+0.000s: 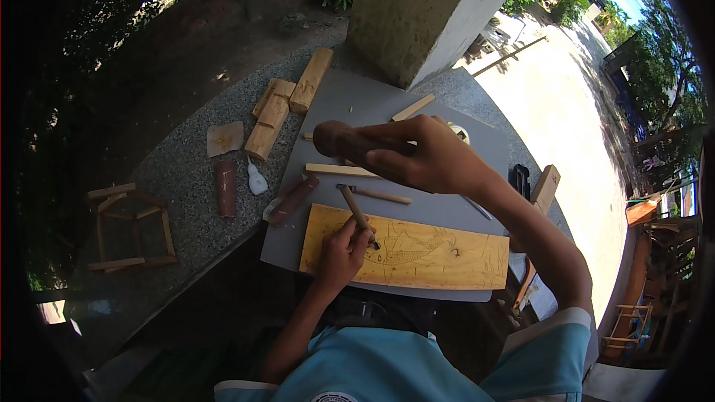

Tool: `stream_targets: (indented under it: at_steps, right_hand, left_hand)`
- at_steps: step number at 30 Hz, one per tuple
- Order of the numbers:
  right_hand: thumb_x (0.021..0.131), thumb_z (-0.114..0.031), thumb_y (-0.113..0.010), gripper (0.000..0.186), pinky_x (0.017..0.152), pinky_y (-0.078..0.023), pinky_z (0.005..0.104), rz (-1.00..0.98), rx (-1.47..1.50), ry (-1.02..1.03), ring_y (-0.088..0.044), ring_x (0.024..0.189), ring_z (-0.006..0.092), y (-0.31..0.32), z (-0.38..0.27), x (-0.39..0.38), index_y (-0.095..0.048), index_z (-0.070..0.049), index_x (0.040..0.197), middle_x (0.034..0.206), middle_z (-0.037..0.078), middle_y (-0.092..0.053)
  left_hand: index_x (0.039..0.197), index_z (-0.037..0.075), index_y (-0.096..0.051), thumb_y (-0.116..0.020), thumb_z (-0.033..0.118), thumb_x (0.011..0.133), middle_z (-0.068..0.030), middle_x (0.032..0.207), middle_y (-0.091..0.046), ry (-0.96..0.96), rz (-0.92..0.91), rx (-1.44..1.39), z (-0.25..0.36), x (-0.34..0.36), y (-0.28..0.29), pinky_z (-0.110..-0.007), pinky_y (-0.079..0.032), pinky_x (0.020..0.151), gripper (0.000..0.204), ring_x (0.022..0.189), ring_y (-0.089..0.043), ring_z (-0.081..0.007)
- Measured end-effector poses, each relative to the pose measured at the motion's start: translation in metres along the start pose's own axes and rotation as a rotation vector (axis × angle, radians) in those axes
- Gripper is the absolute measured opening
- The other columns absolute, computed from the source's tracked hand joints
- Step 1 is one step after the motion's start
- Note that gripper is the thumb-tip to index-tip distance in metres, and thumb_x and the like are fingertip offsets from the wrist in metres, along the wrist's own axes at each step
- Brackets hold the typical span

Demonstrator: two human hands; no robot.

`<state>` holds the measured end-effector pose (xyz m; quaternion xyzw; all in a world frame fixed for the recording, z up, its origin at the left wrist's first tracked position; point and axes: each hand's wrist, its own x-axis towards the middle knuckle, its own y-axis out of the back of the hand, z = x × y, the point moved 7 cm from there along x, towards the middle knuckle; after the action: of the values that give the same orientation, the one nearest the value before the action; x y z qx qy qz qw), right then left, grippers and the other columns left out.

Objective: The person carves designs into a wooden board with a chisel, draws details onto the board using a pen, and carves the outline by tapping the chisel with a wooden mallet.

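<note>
Nearest me on the feed, past the wearer's blue shirt (395,365), a yellow board (428,257) lay on a grey sheet (372,97), a fish outlined on its face. The left hand (343,253) was over the board's left part, fingers closed round a tilted chisel (356,211); its lower end seemed to meet the board by the fish, though it was too small for me to be sure. The right hand (428,150) was wrapped tightly round a dark mallet (334,139), held up clear of the chisel, its head to the left. Beyond the board lay a second chisel (383,196) and a pale stick (339,170). On the stone table (186,141), leftward, I saw a white bottle (257,180) and wood blocks (268,126). Farther off stood a pillar (417,15), with a sunlit road (566,97) to its right.
</note>
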<state>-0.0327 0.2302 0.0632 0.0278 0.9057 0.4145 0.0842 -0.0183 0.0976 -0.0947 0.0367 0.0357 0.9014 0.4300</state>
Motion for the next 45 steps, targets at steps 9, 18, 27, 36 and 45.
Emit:
stream_targets:
  at_steps: [9,18,27,36,45]
  right_hand:
    - [0.079,-0.02,-0.059,0.034,0.076,-0.05,0.0338,-0.017,0.028,0.011,-0.065,0.081,0.0264,-0.004,0.001,0.002,-0.061,-0.006,0.11,0.092,0.016,-0.066]
    - [0.079,-0.019,-0.058,0.031,0.075,-0.05,0.0336,-0.09,-0.039,0.01,-0.065,0.079,0.0269,-0.006,-0.002,0.002,-0.063,-0.005,0.106,0.09,0.017,-0.066]
    - [0.078,-0.021,-0.059,0.032,0.074,-0.05,0.0343,-0.058,-0.023,0.062,-0.065,0.078,0.0282,-0.018,0.0,0.006,-0.063,-0.003,0.104,0.087,0.018,-0.066]
    - [0.077,-0.026,-0.061,0.037,0.077,-0.049,0.0338,-0.106,-0.035,-0.046,-0.064,0.082,0.0284,-0.026,0.006,0.005,-0.062,-0.001,0.105,0.09,0.02,-0.065]
    - [0.086,-0.024,-0.056,0.047,0.055,-0.047,0.024,0.655,0.82,-0.249,-0.058,0.065,0.013,-0.048,0.094,-0.143,-0.046,-0.001,0.125,0.097,0.015,-0.061]
  left_hand:
    - [0.095,-0.006,-0.055,-0.051,0.006,0.087,-0.0102,0.077,-0.065,0.022,-0.037,0.03,0.001,0.0,-0.001,-0.026,-0.053,0.065,0.015,0.072,-0.065,-0.0146]
    - [0.091,-0.006,-0.056,-0.052,0.008,0.087,-0.0103,0.077,-0.065,0.006,0.008,0.002,-0.001,-0.001,0.001,-0.027,-0.054,0.065,0.015,0.072,-0.065,-0.0153]
    - [0.092,-0.006,-0.055,-0.052,0.007,0.087,-0.0108,0.079,-0.065,0.016,-0.014,0.018,-0.001,-0.002,0.002,-0.027,-0.054,0.066,0.014,0.074,-0.065,-0.0156]
    - [0.091,-0.005,-0.056,-0.055,0.008,0.086,-0.0107,0.079,-0.065,0.053,-0.025,-0.015,-0.003,-0.001,-0.001,-0.027,-0.053,0.065,0.014,0.073,-0.065,-0.0153]
    - [0.086,-0.004,-0.056,-0.064,0.009,0.081,-0.0093,0.073,-0.064,0.055,0.02,-0.059,-0.009,-0.006,-0.001,-0.025,-0.051,0.06,0.016,0.068,-0.064,-0.0128]
